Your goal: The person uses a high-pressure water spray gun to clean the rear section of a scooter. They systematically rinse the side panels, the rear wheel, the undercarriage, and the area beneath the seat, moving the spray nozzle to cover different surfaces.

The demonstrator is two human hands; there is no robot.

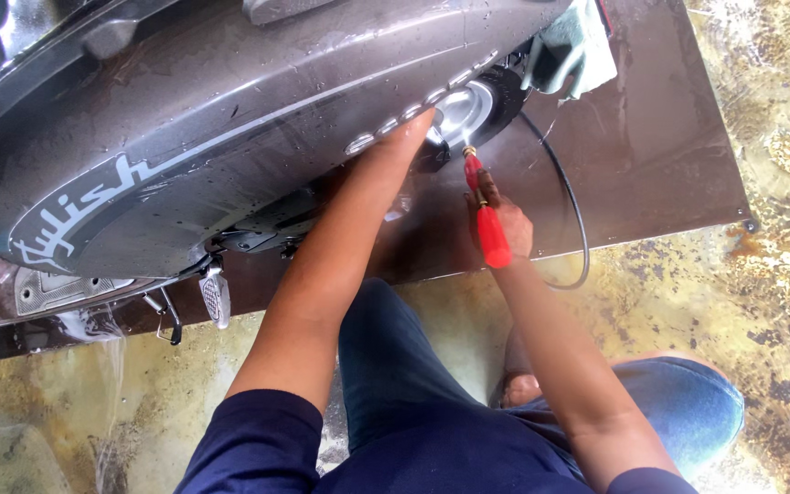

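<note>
A wet grey scooter body panel (230, 110) fills the upper left of the head view. My left hand (409, 133) reaches under its lower edge beside the rear wheel (464, 110), fingers flat against the panel. My right hand (503, 220) grips a red spray gun (486, 215) whose brass nozzle points at the shiny wheel hub. A black hose (573, 215) loops from the gun toward the wheel.
The scooter stands on a brown metal plate (669, 155). A pale green cloth (578, 46) hangs near the wheel at the top. A foot peg and stand (215, 297) hang below the panel. Wet, stained concrete floor (779, 274) surrounds the plate. My knees are bent below.
</note>
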